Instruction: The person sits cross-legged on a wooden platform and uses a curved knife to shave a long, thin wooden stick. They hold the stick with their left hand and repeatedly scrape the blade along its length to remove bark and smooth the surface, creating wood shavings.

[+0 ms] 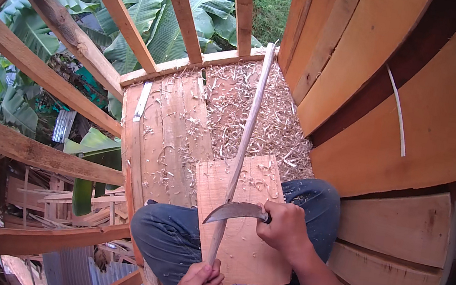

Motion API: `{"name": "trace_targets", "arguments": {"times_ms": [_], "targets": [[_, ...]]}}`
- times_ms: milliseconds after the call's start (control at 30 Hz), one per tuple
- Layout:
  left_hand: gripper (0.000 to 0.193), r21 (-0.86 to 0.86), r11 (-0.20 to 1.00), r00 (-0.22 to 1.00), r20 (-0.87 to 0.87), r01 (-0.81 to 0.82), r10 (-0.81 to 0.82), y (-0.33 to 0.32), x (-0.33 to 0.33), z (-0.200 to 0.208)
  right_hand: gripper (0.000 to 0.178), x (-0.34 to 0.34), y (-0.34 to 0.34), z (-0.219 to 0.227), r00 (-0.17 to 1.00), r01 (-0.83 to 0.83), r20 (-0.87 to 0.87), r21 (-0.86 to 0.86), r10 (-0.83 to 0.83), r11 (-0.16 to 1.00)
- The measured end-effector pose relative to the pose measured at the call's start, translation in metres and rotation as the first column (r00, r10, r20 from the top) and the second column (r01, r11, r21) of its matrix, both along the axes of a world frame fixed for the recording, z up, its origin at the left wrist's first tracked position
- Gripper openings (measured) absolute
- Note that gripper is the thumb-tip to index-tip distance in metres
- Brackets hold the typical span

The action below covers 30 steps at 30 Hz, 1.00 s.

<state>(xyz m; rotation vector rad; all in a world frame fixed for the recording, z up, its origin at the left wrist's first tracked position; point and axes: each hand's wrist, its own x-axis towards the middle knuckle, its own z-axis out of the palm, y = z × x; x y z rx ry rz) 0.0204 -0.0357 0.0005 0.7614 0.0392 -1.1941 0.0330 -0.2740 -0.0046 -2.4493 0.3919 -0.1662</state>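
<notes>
My left hand [198, 283] is closed round the near end of a long, pale wooden stick [249, 123]. The stick runs away from me up to the far railing. In my right hand [285, 226] is the dark handle of a curved knife [234, 211], fingers wrapped round it. Its broad, dark blade lies across the stick, a little beyond my left hand, with the tip pointing left. Under the stick a flat wooden board [259, 249] rests over my lap between my knees, with a few shavings on it.
Curled wood shavings [262, 112] cover much of the plank floor [167, 133] ahead. Wooden railing slats [110, 3] stand along the left and far sides, with banana leaves beyond. A plank wall [385, 239] rises close on my right, and a thin pale strip [398, 113] shows against it.
</notes>
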Motion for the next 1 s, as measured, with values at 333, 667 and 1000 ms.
{"name": "trace_targets", "arguments": {"times_ms": [333,667,1000], "targets": [[0.043,0.098,0.995,0.999,0.037,-0.01,0.006,-0.01,-0.012,0.016,0.005,0.018,-0.014,-0.001,0.992,0.032,0.129,-0.138,-0.014,0.99],[0.041,0.063,0.998,1.0,-0.016,-0.015,0.016,-0.007,-0.018,0.014,0.01,0.027,-0.023,-0.004,0.98,0.178,0.118,-0.124,-0.164,0.976],[0.042,0.034,0.999,0.997,-0.071,0.003,-0.001,0.004,-0.016,0.002,0.02,0.011,-0.038,0.013,0.986,0.157,0.066,-0.046,-0.154,0.986]]}}
